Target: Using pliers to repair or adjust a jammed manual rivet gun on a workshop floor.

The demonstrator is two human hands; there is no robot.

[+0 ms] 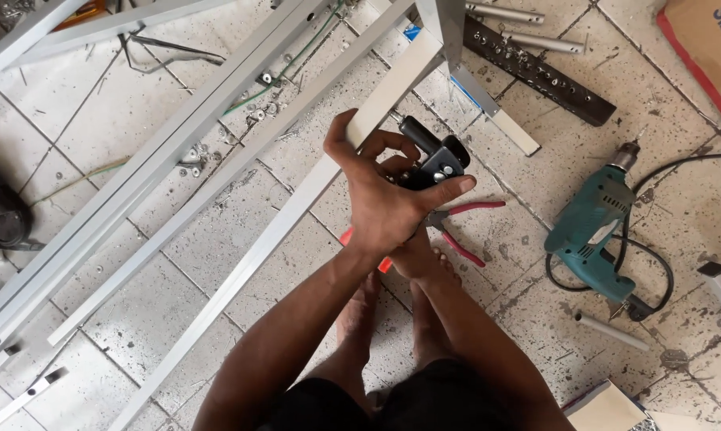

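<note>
Quick tally: one teal power drill (590,227), one pair of red-handled pliers (464,227), one black perforated bar (540,73), one black tool (432,160) gripped by two hands, left hand (384,195) on top. Three short loose metal tubes (two up top, one by the drill). One cardboard box (708,56).

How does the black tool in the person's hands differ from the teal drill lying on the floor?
The small black hand tool is gripped in the left hand, raised over the long pale aluminium bar; the teal electric drill lies untouched on the tiled floor. The black tool is smaller and shows no cord; the drill trails a black cable. The right hand is mostly hidden.
</note>
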